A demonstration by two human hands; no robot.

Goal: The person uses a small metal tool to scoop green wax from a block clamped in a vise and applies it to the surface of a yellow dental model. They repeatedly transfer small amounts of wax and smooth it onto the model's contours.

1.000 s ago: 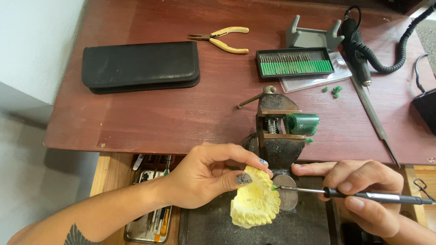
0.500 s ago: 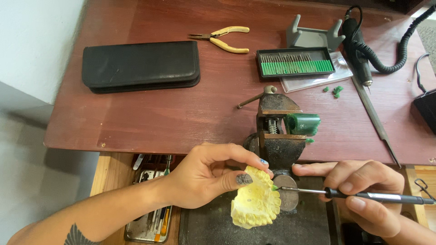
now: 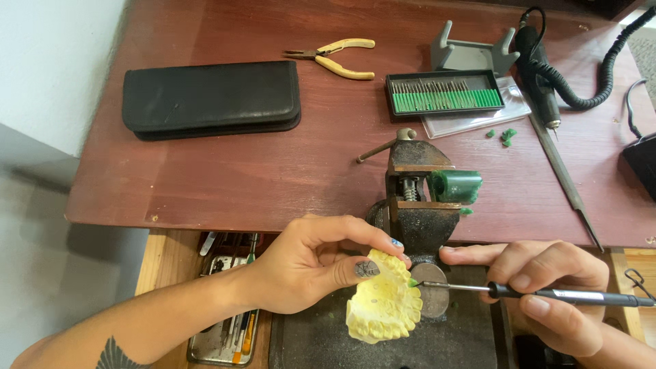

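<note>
Your left hand grips a yellow dental cast low in front of the desk, thumb pressed on its top face and fingers curled over the upper edge, so the cast sits tilted over a dark tray below the bench vise. Your right hand is closed in a pen grip around a slim black wax-carving tool, forefinger stretched out along the vise base, and the metal tip carries a tiny green bead that meets the right edge of the cast. That bead looks like the only wax on the cast so far: the tooth row and the palate still show bare yellow, so by my judgement the wax work is barely begun, with nearly all of it ahead. I cannot tell from this angle whether the bead is already stuck to the cast or only riding on the tip. The green wax block clamped in the vise looks largely whole, and a few green crumbs lie on the desk beside the case of burs. The yellow-handled pliers, the black zip pouch and the rotary handpiece lie well apart from your hands, untouched.
</note>
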